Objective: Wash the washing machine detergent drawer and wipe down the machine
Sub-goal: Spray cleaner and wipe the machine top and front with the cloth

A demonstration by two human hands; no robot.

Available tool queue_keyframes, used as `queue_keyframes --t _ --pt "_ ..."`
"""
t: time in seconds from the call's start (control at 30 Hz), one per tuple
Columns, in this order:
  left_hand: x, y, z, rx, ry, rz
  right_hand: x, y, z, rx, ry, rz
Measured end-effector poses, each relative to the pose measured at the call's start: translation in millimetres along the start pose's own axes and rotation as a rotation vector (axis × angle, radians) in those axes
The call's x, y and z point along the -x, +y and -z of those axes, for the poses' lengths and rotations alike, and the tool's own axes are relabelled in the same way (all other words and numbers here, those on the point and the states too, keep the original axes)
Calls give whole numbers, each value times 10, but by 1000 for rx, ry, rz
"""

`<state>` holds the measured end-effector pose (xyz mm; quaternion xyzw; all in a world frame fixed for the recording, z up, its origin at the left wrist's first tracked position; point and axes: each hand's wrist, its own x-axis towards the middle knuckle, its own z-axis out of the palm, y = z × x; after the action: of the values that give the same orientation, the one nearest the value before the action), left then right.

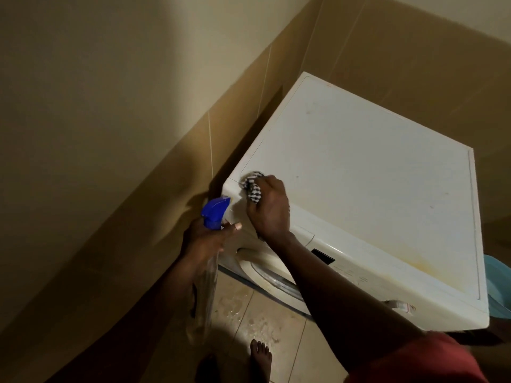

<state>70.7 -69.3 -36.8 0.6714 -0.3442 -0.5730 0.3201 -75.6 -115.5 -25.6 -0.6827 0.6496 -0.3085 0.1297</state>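
A white front-loading washing machine (373,167) stands in a tiled corner, its flat top showing faint stains. My right hand (269,208) is closed around a bunched black-and-white checked cloth (252,186) and presses it on the machine's front left top corner. My left hand (206,239) grips a clear spray bottle (204,294) with a blue trigger head (215,212), held just left of the machine's front. The round door (265,275) is partly seen below my right forearm. The detergent drawer is hidden behind my hands.
Beige wall tiles close in on the machine's left and back. The floor tiles (249,313) in front look wet. My bare feet (261,355) stand near the machine. A light blue object (497,286) sits beside the machine's right side.
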Motion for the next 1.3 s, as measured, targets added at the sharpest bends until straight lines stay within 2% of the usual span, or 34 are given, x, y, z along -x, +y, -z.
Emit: queue_keyframes --t 0.1,0.23,0.33,0.43,0.6,0.77,0.93,1.07,1.2,1.3 --pt "28 -87 129 28 -8 -37 -73 -161 -133 19 -53 123" --pt "45 -126 198 24 9 -74 194 -3 -37 94 -31 275" --pt "24 -119 209 6 -7 -70 284 80 12 102 -28 262" --pt "21 -117 246 -29 -39 -109 -15 -81 -87 88 -48 204" --pt "80 -152 282 2 9 -116 -347 -352 -471 283 -241 308" --pt "159 -150 440 87 3 -163 -35 -114 -322 173 -169 472" --pt "163 -282 459 117 -9 -111 121 51 -377 460 -330 698" --pt "211 -437 376 81 -45 -82 112 6 -539 599 -453 730" --pt "237 -551 360 81 -49 -47 510 497 -448 755 -667 782" --pt "253 -660 298 37 -46 -19 713 843 -188 847 -604 903"
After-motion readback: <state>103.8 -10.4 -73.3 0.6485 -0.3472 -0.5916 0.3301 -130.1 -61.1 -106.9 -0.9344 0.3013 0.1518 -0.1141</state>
